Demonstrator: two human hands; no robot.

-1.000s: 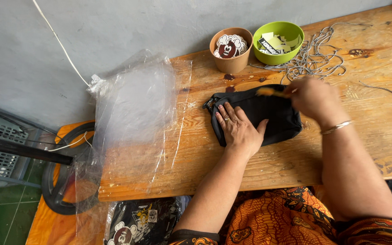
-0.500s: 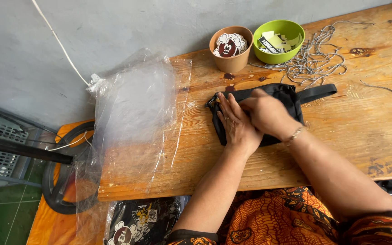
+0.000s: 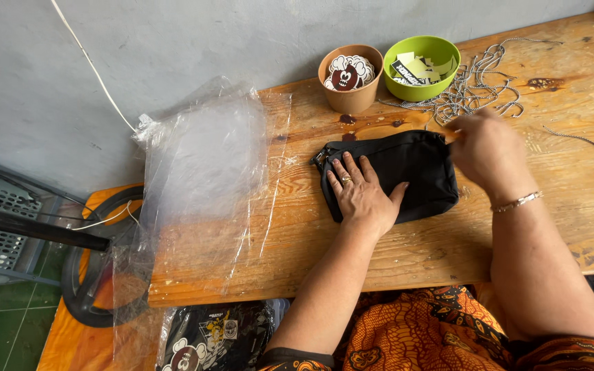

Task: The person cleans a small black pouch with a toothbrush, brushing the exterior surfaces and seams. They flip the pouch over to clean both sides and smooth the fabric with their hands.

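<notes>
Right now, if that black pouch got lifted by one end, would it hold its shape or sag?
Probably sags: the black pouch looks like soft fabric, flattened under the left hand. Likely light, since it lies thin. It shouldn't slide easily on the rough wooden table.

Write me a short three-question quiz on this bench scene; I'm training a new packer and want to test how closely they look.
1. True or false: the left hand lies flat on the black pouch.
2. Which container is nearer the right hand: A) the brown cup, B) the green bowl?
3. What lies across the table's left end?

Key
1. True.
2. B.
3. Clear plastic bags, hanging over the edge.
</notes>
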